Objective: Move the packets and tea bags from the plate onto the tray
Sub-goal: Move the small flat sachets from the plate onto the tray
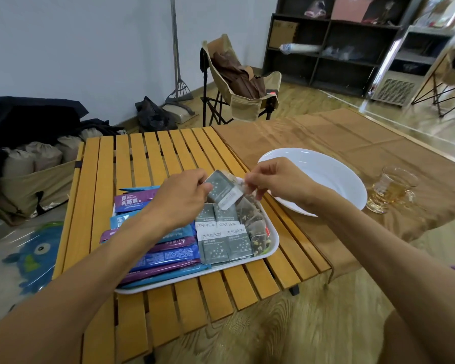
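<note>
Our left hand (180,199) pinches the grey packet (222,191) at its left edge; our right hand (276,181) pinches a clear tea bag (240,183) beside it. Both hang just above the tray (273,248), over the sachets already there. They look light, thin and floppy, so edges suit best. The plate (326,174) looks bare.
</note>
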A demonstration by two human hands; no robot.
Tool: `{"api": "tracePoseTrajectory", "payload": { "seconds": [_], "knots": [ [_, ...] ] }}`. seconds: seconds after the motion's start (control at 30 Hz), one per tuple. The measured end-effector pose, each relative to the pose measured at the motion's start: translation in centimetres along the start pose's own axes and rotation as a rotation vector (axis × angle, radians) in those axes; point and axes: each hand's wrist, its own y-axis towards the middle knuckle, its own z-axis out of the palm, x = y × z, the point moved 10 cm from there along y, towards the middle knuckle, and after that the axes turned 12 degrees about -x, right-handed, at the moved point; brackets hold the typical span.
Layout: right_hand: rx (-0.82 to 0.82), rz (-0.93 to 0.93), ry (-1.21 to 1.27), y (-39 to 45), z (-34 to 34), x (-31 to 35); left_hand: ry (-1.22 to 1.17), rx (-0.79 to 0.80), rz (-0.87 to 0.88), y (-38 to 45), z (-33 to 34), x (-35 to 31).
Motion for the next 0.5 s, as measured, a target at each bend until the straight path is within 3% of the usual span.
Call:
{"api": "tracePoseTrajectory", "payload": {
  "seconds": [0.1, 0.23, 0.37, 0.5],
  "knots": [
    [-0.270, 0.065, -0.078, 1.9, -4.4, -2.8, 0.181, 0.147, 0.029, 0.0, 1.6, 1.0],
    [-0.473, 0.157, -0.240, 3.7, -8.3, -7.3, 0.460, 0.250, 0.132, 0.1, 3.1, 1.9],
    [-0.527, 0.233, -0.344, 4.4, -9.4, -10.7, 0.656, 0.261, 0.212, 0.0, 4.1, 2.7],
    [-0.512, 0.260, -0.381, 5.5, -9.3, -12.5, 0.694, 0.126, 0.296, 0.1, 3.2, 1.2]
  ]
}}
